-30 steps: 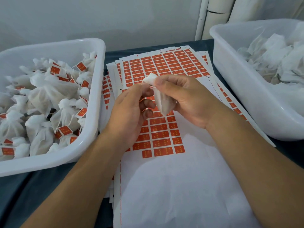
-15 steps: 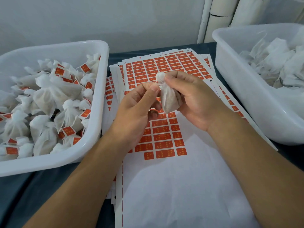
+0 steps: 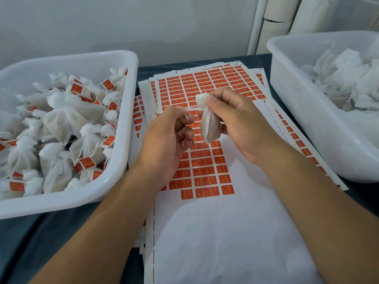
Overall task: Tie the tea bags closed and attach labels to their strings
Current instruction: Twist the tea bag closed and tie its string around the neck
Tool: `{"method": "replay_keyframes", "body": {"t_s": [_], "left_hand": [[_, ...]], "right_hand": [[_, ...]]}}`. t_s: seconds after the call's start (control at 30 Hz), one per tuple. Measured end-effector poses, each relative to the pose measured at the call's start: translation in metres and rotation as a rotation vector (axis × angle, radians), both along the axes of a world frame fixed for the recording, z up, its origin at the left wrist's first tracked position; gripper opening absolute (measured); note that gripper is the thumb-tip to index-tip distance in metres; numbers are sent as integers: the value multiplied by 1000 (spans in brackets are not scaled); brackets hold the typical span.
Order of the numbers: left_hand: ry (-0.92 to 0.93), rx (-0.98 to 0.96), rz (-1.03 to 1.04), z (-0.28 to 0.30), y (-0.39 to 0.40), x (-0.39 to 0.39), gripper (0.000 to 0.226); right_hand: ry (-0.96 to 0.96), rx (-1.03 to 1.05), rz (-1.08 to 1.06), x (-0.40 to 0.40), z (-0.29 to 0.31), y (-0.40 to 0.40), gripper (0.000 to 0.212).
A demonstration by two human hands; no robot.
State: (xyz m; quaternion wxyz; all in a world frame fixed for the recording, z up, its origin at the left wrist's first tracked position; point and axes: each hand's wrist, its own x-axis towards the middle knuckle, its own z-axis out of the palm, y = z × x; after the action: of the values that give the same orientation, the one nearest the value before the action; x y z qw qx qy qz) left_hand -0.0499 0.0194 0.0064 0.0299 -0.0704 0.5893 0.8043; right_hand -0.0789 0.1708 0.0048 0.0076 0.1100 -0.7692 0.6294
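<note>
Cinching one tea bag (image 3: 209,125): the right hand (image 3: 235,121) pinches its gathered neck over the label sheets (image 3: 205,173) while the left hand (image 3: 166,140) pulls the string (image 3: 191,109) taut. No label yet. Left tub (image 3: 123,128) holds many finished bags; right tub (image 3: 297,111) holds untied ones.

My right hand (image 3: 235,124) has its grip on the neck of a white tea bag (image 3: 209,128), thumb and fingers pinched just under the bunched top, the filled pouch hanging below the grip. My left hand (image 3: 166,138) pinches the string (image 3: 191,109), which runs taut from that grip across to the bag's neck. Beneath both grips lie sheets of red labels (image 3: 203,171), stacked on the dark surface (image 3: 30,232). Left of my left grip sits a white tub (image 3: 114,177) of tied, labelled bags; right of my right grip, another tub (image 3: 297,111) of loose white bags.
</note>
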Motion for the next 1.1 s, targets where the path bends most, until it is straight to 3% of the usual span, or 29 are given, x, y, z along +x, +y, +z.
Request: {"method": "replay_keyframes", "body": {"t_s": [0.13, 0.27, 0.5, 0.7, 0.9, 1.1], "left_hand": [[-28, 171, 27, 2, -3, -3, 21], [-42, 201, 46, 0, -5, -4, 11], [-97, 210, 91, -1, -5, -5, 9], [-4, 298, 71, 2, -5, -4, 14], [65, 370, 91, 6, -3, 1, 18], [96, 405, 115, 10, -8, 2, 11]], "right_hand": [[49, 60, 18, 1, 1, -1, 12], [44, 52, 54, 2, 1, -2, 11], [-17, 12, 62, 2, 2, -2, 13], [-125, -76, 95, 3, 5, -1, 20], [-72, -54, 51, 7, 7, -1, 21], [-164, -155, 44, 7, 14, 1, 40]]}}
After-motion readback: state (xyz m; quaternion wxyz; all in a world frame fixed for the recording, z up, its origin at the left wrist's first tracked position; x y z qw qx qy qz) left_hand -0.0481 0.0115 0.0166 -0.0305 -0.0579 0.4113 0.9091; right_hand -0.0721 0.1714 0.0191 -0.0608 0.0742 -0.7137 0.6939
